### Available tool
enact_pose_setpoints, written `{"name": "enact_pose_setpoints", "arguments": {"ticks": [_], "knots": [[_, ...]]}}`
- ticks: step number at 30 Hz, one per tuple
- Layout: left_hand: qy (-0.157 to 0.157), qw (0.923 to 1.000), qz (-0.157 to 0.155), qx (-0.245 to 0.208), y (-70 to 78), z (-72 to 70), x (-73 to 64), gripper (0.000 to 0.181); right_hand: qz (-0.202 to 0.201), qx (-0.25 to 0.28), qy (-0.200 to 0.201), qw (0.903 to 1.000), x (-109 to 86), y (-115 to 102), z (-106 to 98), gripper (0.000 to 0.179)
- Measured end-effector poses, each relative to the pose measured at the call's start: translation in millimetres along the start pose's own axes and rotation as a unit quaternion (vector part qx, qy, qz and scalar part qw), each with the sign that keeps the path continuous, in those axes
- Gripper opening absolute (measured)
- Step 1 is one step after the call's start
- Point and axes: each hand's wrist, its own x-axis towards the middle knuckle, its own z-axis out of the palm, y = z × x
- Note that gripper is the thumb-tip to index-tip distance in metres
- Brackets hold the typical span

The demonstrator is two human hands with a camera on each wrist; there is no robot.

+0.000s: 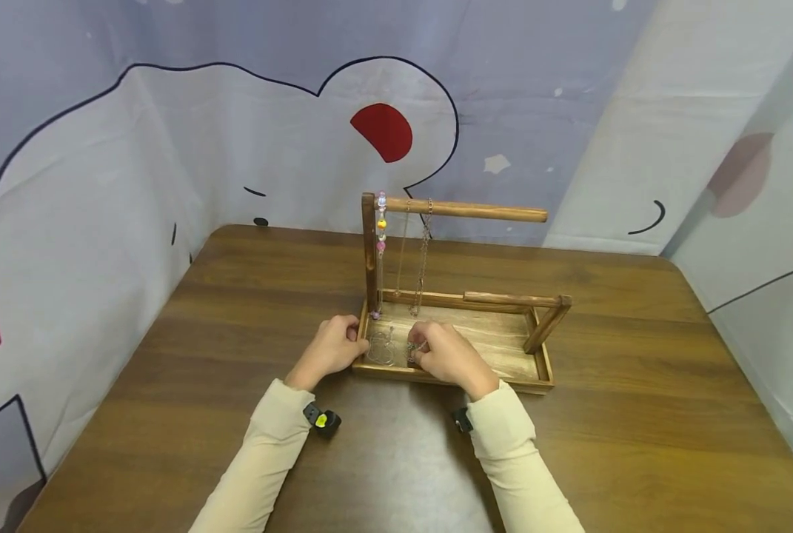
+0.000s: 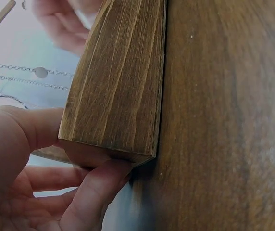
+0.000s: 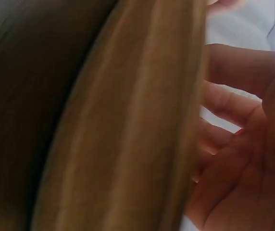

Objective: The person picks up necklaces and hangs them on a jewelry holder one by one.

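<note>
A wooden jewelry tray (image 1: 396, 372) with posts and bars stands on the table. My left hand (image 1: 332, 346) grips its left end at the front corner, thumb over the wall and fingers outside. Beside that thumb, thin silver loops (image 1: 380, 353) lie on the tray floor. My right hand (image 1: 451, 357) reaches in over the front wall (image 3: 123, 125), fingers curled down, pinching a small silver chain (image 1: 411, 354). The tray's front wall hides those fingertips in the right wrist view. In the left wrist view, silver chain strands (image 2: 29, 77) with a round disc show behind the wall.
From the upper bar (image 1: 483, 211) hang a colorful beaded strand (image 1: 381, 223), a thin chain (image 1: 403, 252) and a thicker chain (image 1: 424, 255). A shorter bar (image 1: 509, 299) sits on the right post (image 1: 546, 326). A printed curtain (image 1: 289, 148) closes off the back of the table (image 1: 636, 355).
</note>
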Motion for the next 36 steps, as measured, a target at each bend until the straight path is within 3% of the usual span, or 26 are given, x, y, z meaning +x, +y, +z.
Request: {"name": "enact_pose_setpoints", "arguments": {"ticks": [6, 11, 17, 21, 30, 36], "knots": [[-0.007, 0.9998, -0.016, -0.008, -0.1, -0.3, 1.7, 0.013, -0.001, -0.021, -0.004, 0.9998, 2.2, 12.0, 3.6, 0.018], [-0.003, 0.9998, -0.015, -0.014, -0.9, -0.9, 0.9, 0.015, -0.008, -0.018, -0.012, 0.9997, 3.0, 14.4, 4.3, 0.018], [-0.01, 0.9993, -0.03, -0.019, -0.6, -2.6, -1.2, 0.018, 0.005, 0.004, -0.029, 0.9996, 4.5, 18.0, 4.7, 0.023], [-0.006, 0.9996, -0.024, -0.016, -0.6, -2.0, -0.6, 0.016, 0.02, 0.013, -0.027, 0.9994, 4.8, 21.7, 4.2, 0.028], [-0.003, 0.9996, -0.019, -0.021, 2.0, -1.6, 2.6, 0.015, 0.024, -0.026, -0.047, 0.9982, 5.2, 26.1, -1.0, 0.011], [-0.006, 0.9996, -0.021, -0.016, 2.7, -1.3, -0.1, 0.02, 0.011, -0.009, -0.047, 0.9988, 0.9, 26.5, -4.5, 0.008]]}}
